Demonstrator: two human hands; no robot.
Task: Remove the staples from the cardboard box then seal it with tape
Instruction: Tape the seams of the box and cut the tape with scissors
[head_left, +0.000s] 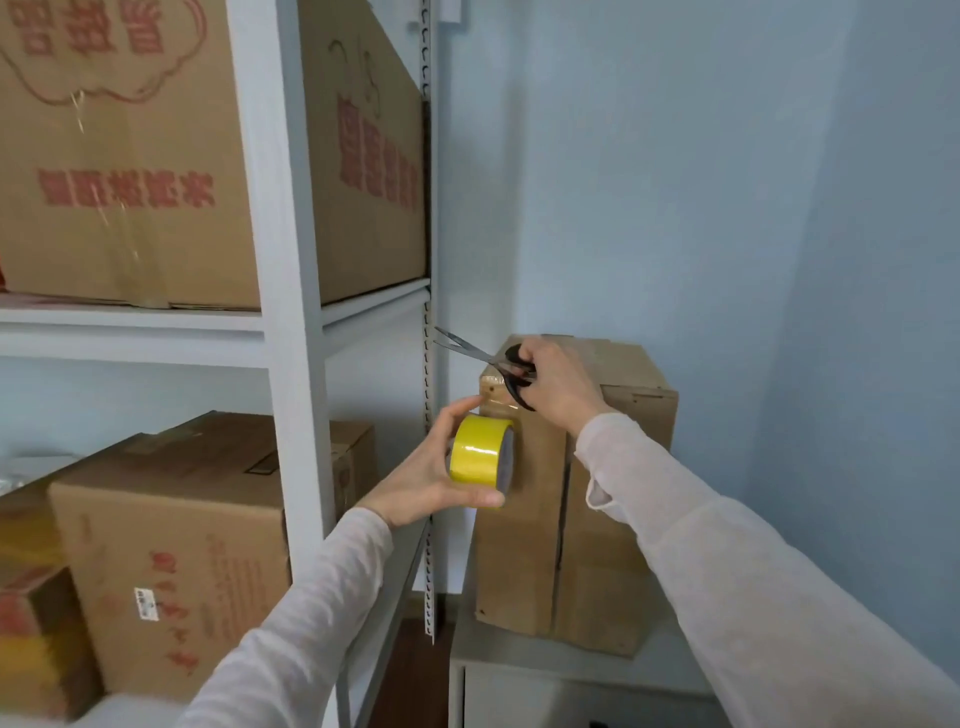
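Observation:
A tall brown cardboard box (597, 545) stands upright on a grey cabinet (519, 670), its front flaps meeting in a vertical seam. My left hand (431, 467) grips a yellow roll of tape (480, 457) against the box's upper left front, where a clear strip of tape runs up to the top corner. My right hand (558, 382) holds black-handled scissors (498, 364) over that top corner. The blades are slightly apart and point up and to the left.
A white metal shelving unit (291, 322) stands at the left, loaded with several cardboard boxes with red print (171, 540). A pale blue wall (727, 208) lies behind and to the right of the box.

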